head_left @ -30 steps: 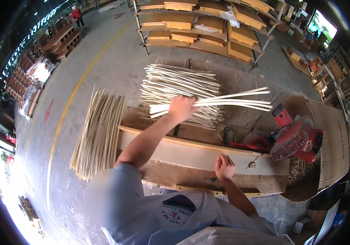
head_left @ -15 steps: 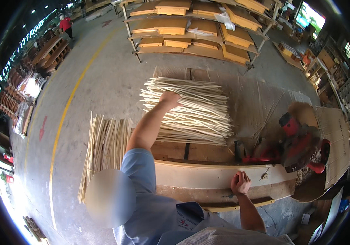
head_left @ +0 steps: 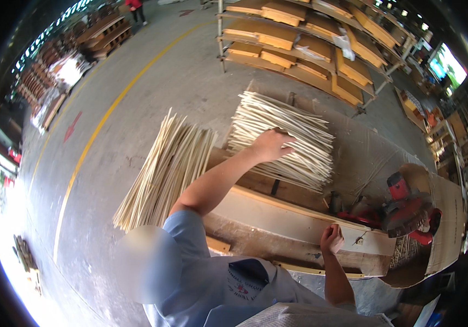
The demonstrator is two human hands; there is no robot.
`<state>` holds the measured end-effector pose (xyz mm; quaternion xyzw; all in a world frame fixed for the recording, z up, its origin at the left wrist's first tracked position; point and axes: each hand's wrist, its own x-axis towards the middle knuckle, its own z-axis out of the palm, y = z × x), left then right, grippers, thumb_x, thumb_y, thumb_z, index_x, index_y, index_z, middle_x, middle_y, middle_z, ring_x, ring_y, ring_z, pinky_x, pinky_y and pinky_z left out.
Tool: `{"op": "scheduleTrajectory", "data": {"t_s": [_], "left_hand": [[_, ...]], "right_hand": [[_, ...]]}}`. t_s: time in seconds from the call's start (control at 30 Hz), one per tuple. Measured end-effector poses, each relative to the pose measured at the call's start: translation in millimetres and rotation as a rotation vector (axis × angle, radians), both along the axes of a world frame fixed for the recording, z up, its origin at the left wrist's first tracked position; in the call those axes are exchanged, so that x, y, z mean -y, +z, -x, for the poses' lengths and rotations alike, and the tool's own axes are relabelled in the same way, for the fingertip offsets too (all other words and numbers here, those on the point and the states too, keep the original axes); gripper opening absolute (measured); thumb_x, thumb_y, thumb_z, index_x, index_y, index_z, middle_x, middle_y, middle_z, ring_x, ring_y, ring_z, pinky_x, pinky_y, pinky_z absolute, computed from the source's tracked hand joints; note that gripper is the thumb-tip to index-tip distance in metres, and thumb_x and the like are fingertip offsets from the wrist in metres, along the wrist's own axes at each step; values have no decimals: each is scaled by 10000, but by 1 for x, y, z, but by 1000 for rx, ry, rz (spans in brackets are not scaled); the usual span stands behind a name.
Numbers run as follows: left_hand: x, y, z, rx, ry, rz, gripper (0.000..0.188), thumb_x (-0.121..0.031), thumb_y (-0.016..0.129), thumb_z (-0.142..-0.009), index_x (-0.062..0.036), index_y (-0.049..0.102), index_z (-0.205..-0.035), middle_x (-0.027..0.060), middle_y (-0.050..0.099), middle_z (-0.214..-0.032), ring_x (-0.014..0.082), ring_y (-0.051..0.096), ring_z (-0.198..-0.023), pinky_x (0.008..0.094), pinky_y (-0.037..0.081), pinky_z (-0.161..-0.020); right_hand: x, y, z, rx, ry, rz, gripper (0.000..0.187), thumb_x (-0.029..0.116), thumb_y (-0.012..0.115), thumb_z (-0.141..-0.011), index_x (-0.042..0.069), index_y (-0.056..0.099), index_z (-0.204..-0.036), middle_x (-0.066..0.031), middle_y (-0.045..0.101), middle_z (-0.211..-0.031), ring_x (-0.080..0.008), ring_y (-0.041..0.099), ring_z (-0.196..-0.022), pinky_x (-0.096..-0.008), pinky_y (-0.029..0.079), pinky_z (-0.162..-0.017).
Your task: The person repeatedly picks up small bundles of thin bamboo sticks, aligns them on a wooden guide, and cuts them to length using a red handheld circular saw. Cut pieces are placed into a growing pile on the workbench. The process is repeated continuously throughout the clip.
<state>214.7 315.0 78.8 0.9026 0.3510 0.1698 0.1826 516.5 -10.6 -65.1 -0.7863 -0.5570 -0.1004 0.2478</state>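
A pile of thin pale wooden sticks (head_left: 299, 122) lies across the bench ahead of me. My left hand (head_left: 271, 145) reaches over its near side, fingers bent and a little apart, touching the sticks or just above them; no stick is clearly in its grasp. My right hand (head_left: 331, 238) is closed at the front edge of a long white board (head_left: 277, 220); whatever its fingers may hold is hidden. A red and black power saw (head_left: 408, 212) stands to the right of that hand. Left of my left forearm is a second bundle of sticks (head_left: 171, 169), pointing away from me.
An opened cardboard box (head_left: 445, 218) surrounds the saw's right side, with short stick pieces inside. Beyond the bench stands a rack (head_left: 294, 41) loaded with yellow-brown panels. A yellow line (head_left: 117, 103) runs along the floor at left. A person in red (head_left: 135, 6) is far off.
The view has turned, so everything sits further right and tilted. My left hand has moved to the near part of the pile, and its fingers have loosened. My right hand stays at the board.
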Motion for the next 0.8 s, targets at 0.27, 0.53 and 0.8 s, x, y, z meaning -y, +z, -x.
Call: {"op": "scheduleTrajectory", "data": {"t_s": [0.27,0.53,0.8], "left_hand": [[158,0,140,727,288,287,281,-123,743,-967,-18,742,-1228,149,785,-1075,192,747,-965,307,576,-868],[252,-38,236,833,785,330,267,-115,676,-1020,60,720,-1217,148,793,-996,168,758,-943,290,581,-840],[293,-74,259,728,1006,220,210,-109,660,-1016,30,751,-1144,129,772,-947,167,732,-820,292,569,-732]], "right_hand": [[-50,-21,120,-705,513,157,156,194,711,-953,47,688,-905,-99,679,-702,-149,672,-649,-328,522,-593],[-125,17,329,-1595,512,977,390,262,663,-1023,-115,627,-1120,-299,717,-1045,-329,765,-859,-382,645,-689],[-120,23,404,-1565,441,1046,368,273,631,-1033,-73,612,-1157,-230,716,-1049,-347,751,-911,-459,647,-754]]}}
